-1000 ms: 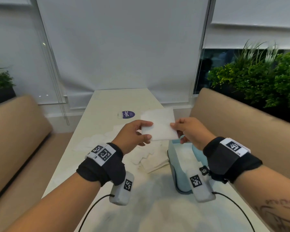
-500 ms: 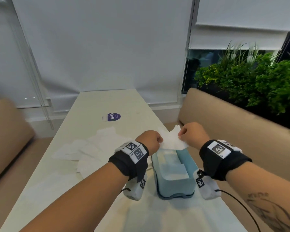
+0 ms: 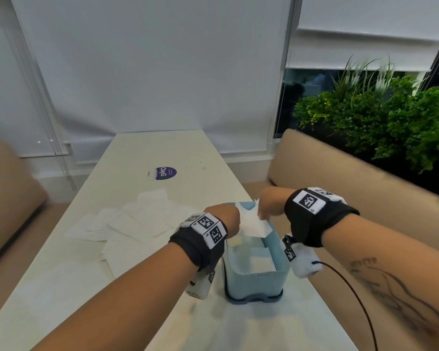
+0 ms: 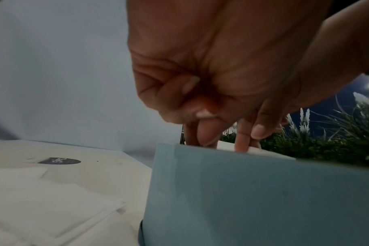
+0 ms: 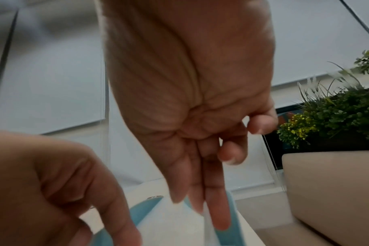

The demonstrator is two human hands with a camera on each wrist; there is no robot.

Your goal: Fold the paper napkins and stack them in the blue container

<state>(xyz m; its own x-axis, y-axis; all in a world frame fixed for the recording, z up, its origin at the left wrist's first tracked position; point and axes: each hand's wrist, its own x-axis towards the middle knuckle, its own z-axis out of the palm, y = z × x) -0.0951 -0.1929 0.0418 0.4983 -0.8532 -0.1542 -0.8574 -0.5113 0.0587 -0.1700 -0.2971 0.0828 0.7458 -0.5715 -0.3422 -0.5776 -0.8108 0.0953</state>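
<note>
While pinching the folded napkin (image 3: pixel 254 225) by opposite edges with left hand (image 3: pixel 226 219) and right hand (image 3: pixel 269 206), holds it tilted at the far rim of the blue container (image 3: pixel 254 285), above stacked napkins (image 3: pixel 262 265) inside. Placing step, seemingly. Next: lay flat, release, fetch from loose napkins (image 3: pixel 137 224) on table (image 3: pixel 162 148).

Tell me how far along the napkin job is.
Done: some folded white napkins lie inside the light blue plastic container. In hand: the left hand and right hand pinch another white paper napkin over its opening. Left: several loose white napkins on the cream table.
</note>
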